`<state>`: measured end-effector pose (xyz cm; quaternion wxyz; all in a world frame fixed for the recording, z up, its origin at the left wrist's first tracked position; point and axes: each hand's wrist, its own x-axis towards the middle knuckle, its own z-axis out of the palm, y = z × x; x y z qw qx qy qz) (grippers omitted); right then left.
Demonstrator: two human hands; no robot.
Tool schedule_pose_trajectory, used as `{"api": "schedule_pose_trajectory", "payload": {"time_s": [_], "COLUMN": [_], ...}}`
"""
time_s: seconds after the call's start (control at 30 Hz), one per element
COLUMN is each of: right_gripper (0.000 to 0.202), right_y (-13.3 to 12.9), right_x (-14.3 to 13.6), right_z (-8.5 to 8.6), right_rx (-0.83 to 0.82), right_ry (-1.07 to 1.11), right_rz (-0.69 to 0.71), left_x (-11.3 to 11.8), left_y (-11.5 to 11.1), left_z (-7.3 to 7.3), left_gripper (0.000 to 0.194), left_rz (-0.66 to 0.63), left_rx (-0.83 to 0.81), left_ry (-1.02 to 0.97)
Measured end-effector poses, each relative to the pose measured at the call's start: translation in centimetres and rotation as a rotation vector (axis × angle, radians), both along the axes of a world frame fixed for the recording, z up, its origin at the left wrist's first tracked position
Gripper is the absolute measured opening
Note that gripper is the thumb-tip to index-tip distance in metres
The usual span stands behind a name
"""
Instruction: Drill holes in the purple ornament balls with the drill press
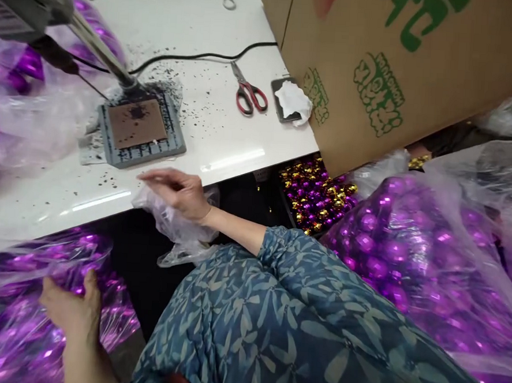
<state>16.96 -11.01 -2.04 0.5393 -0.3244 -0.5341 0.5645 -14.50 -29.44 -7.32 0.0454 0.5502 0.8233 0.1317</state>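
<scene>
LEFT HAND [73, 310]: thumb and fingers stood apart at purple-filled bag [8, 315] | RIGHT HAND [181, 195]: hold on clear plastic bag [171, 224] beneath could not be told | PROGRESS (judged): purple-filled bag was loaded, closure indeterminate; gold-and-purple pieces [319, 192] right of right hand lay loose

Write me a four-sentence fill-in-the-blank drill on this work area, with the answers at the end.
1. A pair of red-handled ____ lies on the white table.
2. The cardboard box bears large lettering printed in ____.
3. The left hand is at a clear bag whose shiny contents are ____.
4. The small shiny pieces below the table's edge, by the box, are purple and ____.

Missing words: scissors; green; purple; gold.
</scene>
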Motion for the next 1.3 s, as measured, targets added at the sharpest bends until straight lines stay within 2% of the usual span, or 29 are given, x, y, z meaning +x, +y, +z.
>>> {"api": "schedule_pose_trajectory", "payload": {"time_s": [0.1, 0.13, 0.2, 0.23, 0.3, 0.33, 0.4, 0.47, 0.57, 0.67, 0.73, 0.83, 0.9, 1.0, 1.1, 1.13, 1.2, 1.3], "right_gripper": [0.042, 0.044, 0.045, 0.045, 0.041, 0.040, 0.040, 0.045, 0.051, 0.054, 0.055, 0.052, 0.052, 0.052, 0.051, 0.050, 0.048, 0.047], "right_y": [1.0, 1.2, 1.6, 1.7, 1.6, 1.5, 1.1, 0.4, -1.0, -3.3, -5.3, -8.0, -8.7, -8.0, -7.0, -6.9, -7.1, -7.9], "right_x": [3.2, 4.2, 5.5, 5.8, 5.8, 5.7, 5.8, 6.9, 10.0, 13.1, 14.0, 13.5, 13.0, 12.9, 13.5, 13.5, 13.3, 12.7], "right_z": [0.5, 0.6, 0.7, 0.9, 1.2, 1.4, 1.7, 1.8, 1.6, 0.5, -0.7, -2.7, -3.8, -4.7, -5.1, -5.2, -5.7, -6.7], "right_rx": [-0.091, -0.108, -0.131, -0.137, -0.137, -0.133, -0.121, -0.108, -0.089, -0.056, -0.021, 0.045, 0.060, 0.038, 0.022, 0.020, 0.008, -0.048], "right_ry": [0.074, 0.091, 0.107, 0.106, 0.084, 0.063, 0.002, -0.068, -0.160, -0.239, -0.296, -0.388, -0.433, -0.487, -0.567, -0.599, -0.652, -0.681], "right_rz": [-0.170, -0.198, -0.232, -0.240, -0.245, -0.241, -0.225, -0.217, -0.269, -0.362, -0.337, -0.238, -0.246, -0.362, -0.431, -0.419, -0.345, -0.231], "left_x": [2.3, 3.9, 8.3, 10.9, 16.2, 18.6, 22.4, 24.6, 25.6, 25.5, 25.6, 26.4, 27.0, 27.7, 27.9, 27.9, 27.7, 27.2], "left_y": [-0.1, 0.2, 1.3, 2.2, 4.3, 5.4, 7.6, 9.7, 12.3, 14.4, 15.5, 16.3, 16.1, 14.5, 12.0, 11.3, 10.1, 8.8], "left_z": [0.8, 1.4, 2.6, 3.1, 3.4, 3.4, 2.9, 2.6, 2.8, 3.7, 4.2, 4.4, 4.4, 4.4, 4.1, 3.9, 3.4, 2.8], "left_gripper": [0.089, 0.084, 0.074, 0.068, 0.062, 0.058, 0.040, 0.043, 0.051, 0.055, 0.053, 0.052, 0.054, 0.066, 0.081, 0.080, 0.065, 0.054], "left_rz": [0.107, 0.060, -0.106, -0.217, -0.511, -0.583, -0.563, -0.475, -0.332, -0.161, -0.075, -0.058, -0.078, -0.160, -0.340, -0.389, -0.455, -0.488], "left_rx": [0.330, 0.395, 0.423, 0.361, 0.088, 0.019, -0.018, 0.007, 0.114, 0.183, 0.207, 0.194, 0.137, 0.021, -0.015, -0.035, -0.135, -0.270], "left_ry": [-0.022, -0.039, -0.144, -0.257, -0.486, -0.577, -0.726, -0.944, -1.325, -1.623, -1.734, -1.802, -1.810, -1.759, -1.522, -1.425, -1.283, -1.204]}}
